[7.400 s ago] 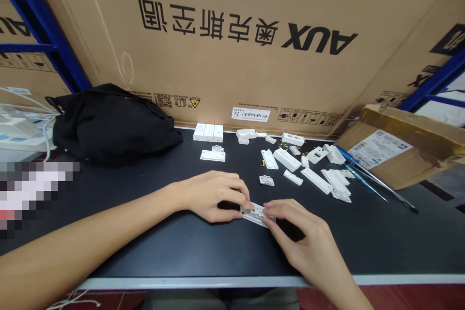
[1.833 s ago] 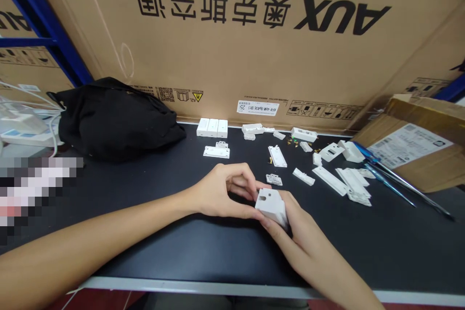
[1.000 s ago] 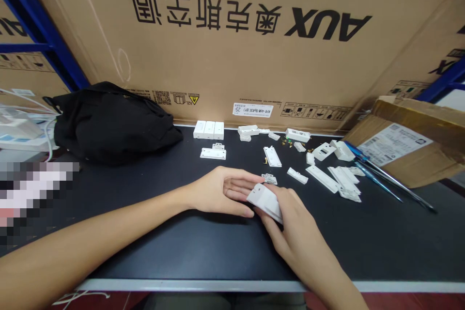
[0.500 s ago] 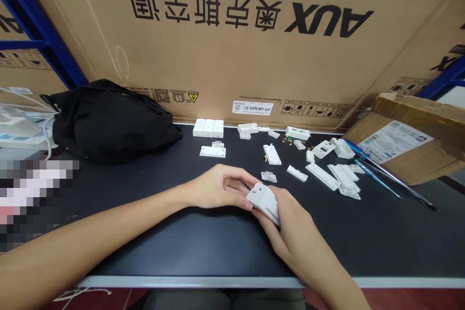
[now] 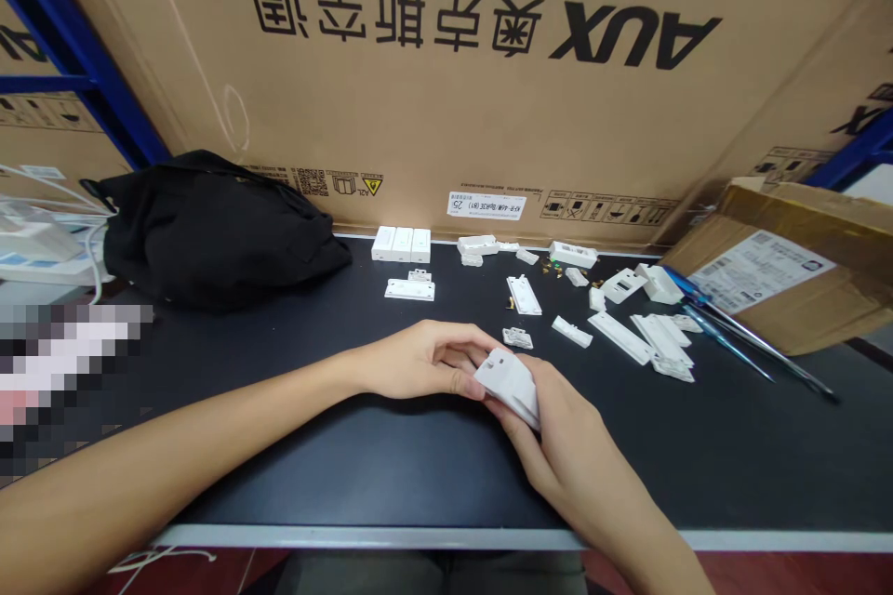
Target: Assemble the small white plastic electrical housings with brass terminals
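Observation:
A white plastic casing [image 5: 509, 386] with small holes near its end is held between both hands, low over the dark tabletop [image 5: 307, 456]. My left hand [image 5: 419, 361] pinches its left end, thumb on the near side and fingers behind. My right hand [image 5: 562, 418] wraps round its right side; part of the casing is hidden in the palm. Just beyond the hands lies a small white plastic part [image 5: 517, 337]. Farther back is a flat white cover plate [image 5: 524, 295], and another white plate [image 5: 409, 289] lies to its left.
White block-shaped casings [image 5: 401, 244] stand at the back beside a black cloth bag [image 5: 223, 232]. Several loose white parts [image 5: 620, 337] and tiny brass pieces lie at right. Screwdrivers [image 5: 732, 341] lean by a cardboard box [image 5: 774, 265]. A large carton [image 5: 446, 112] walls the back.
Both hands keep their hold on the white casing, which has barely moved. The whole view has shifted very slightly.

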A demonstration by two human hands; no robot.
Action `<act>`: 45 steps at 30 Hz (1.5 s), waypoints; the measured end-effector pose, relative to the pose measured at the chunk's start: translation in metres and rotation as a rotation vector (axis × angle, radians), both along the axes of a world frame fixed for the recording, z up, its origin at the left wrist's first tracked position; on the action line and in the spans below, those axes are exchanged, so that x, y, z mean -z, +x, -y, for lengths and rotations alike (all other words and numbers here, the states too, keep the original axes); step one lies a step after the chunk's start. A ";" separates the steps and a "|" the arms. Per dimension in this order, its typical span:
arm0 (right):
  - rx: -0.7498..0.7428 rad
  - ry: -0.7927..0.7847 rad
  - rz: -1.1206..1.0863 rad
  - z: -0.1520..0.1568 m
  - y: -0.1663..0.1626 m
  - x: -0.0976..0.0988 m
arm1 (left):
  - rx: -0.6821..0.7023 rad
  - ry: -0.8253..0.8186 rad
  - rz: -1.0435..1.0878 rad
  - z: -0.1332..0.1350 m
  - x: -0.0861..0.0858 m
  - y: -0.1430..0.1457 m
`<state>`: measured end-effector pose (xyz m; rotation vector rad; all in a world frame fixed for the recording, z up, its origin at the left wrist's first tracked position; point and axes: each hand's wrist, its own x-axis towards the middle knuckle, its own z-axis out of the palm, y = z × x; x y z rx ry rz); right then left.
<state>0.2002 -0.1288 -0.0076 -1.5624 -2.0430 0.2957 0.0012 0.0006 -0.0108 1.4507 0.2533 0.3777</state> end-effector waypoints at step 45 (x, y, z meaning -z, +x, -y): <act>0.015 0.238 -0.045 0.002 0.002 -0.010 | -0.147 -0.100 0.021 -0.008 0.001 -0.005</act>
